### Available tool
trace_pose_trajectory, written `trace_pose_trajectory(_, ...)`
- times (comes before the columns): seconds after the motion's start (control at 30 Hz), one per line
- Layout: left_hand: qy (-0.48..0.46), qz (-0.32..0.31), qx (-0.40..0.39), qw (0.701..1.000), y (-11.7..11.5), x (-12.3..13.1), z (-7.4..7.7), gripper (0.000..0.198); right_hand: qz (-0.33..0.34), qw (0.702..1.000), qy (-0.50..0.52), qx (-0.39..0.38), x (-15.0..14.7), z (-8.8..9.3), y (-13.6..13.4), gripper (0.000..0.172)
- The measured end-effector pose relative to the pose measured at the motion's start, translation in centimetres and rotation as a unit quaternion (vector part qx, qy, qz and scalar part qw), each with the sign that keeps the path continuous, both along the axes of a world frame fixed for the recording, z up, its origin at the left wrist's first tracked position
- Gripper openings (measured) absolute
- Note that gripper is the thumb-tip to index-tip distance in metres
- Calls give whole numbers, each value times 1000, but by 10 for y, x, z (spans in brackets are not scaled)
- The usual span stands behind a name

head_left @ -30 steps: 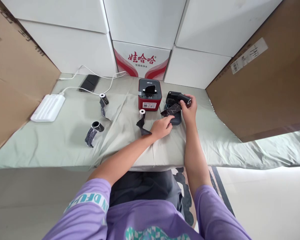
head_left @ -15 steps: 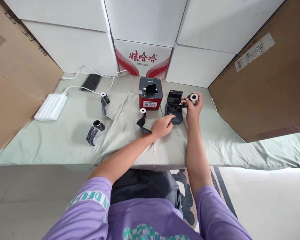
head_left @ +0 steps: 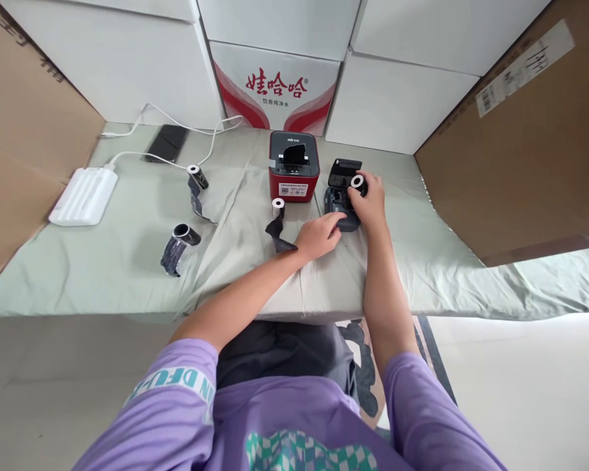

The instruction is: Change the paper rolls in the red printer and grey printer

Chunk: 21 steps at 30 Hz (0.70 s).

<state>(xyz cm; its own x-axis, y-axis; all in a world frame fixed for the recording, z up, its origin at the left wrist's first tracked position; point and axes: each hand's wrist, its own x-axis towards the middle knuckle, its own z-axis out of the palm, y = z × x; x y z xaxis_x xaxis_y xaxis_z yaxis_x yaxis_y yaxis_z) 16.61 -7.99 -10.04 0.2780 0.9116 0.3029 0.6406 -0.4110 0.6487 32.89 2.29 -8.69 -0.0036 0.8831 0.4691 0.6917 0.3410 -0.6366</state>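
Note:
A small black portable printer (head_left: 349, 224) lies on the cloth with its lid (head_left: 344, 168) raised. My left hand (head_left: 320, 235) grips its near left corner, the index finger laid along the front. In my right hand (head_left: 372, 204) is a black paper roll (head_left: 358, 182) with a white core, held between thumb and fingers over the printer's right side, at the opening. How far the roll sits inside cannot be seen. Just left of the printer stands a red and black desktop printer (head_left: 294, 167). Nearer me, another roll (head_left: 278, 209) trails a dark strip towards my left wrist.
Two more dark rolls, one upper (head_left: 197, 176) and one lower (head_left: 186, 234), lie on the left with strips unrolled. Beyond them are a white power bank (head_left: 84, 196), a white cable (head_left: 147, 154) and a black phone (head_left: 167, 143). White cartons (head_left: 407, 98) and brown boxes (head_left: 525, 150) wall the table.
My right hand has moved left with the roll, from beside the printer to over its opening. My left hand stays on the printer. The camera view has shifted slightly.

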Motion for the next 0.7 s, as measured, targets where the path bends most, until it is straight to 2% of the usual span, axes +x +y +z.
trace_pose_trajectory(0.07,-3,-1,1,1000,0,0,0,44,-9,1000,-12,4,-7,2,-3,40)
trace_pose_trajectory(0.13,-6,-5,3,1000,0,-1,0,43,-25,999,19,32,-13,9,-7,38)
trace_pose_trajectory(0.27,-14,-11,-1,1000,2,-2,-1,43,-79,984,113,114,-5,42,-22,34)
trace_pose_trajectory(0.33,-18,-14,-7,1000,3,-2,-1,42,-81,988,90,96,5,58,-30,28)
trace_pose_trajectory(0.4,-18,-18,-9,1000,4,-1,-1,41,-68,997,33,25,11,66,-33,21)
trace_pose_trajectory(0.47,-17,-18,-5,1000,4,-1,-1,40,-48,998,-16,-41,10,63,-28,19)
trace_pose_trajectory(0.57,-17,-13,3,1000,4,-2,-1,31,-22,992,-78,-100,-4,46,-13,29)
trace_pose_trajectory(0.7,-36,-1,23,999,3,-3,-2,15,9,977,-172,-127,-22,28,-5,32)
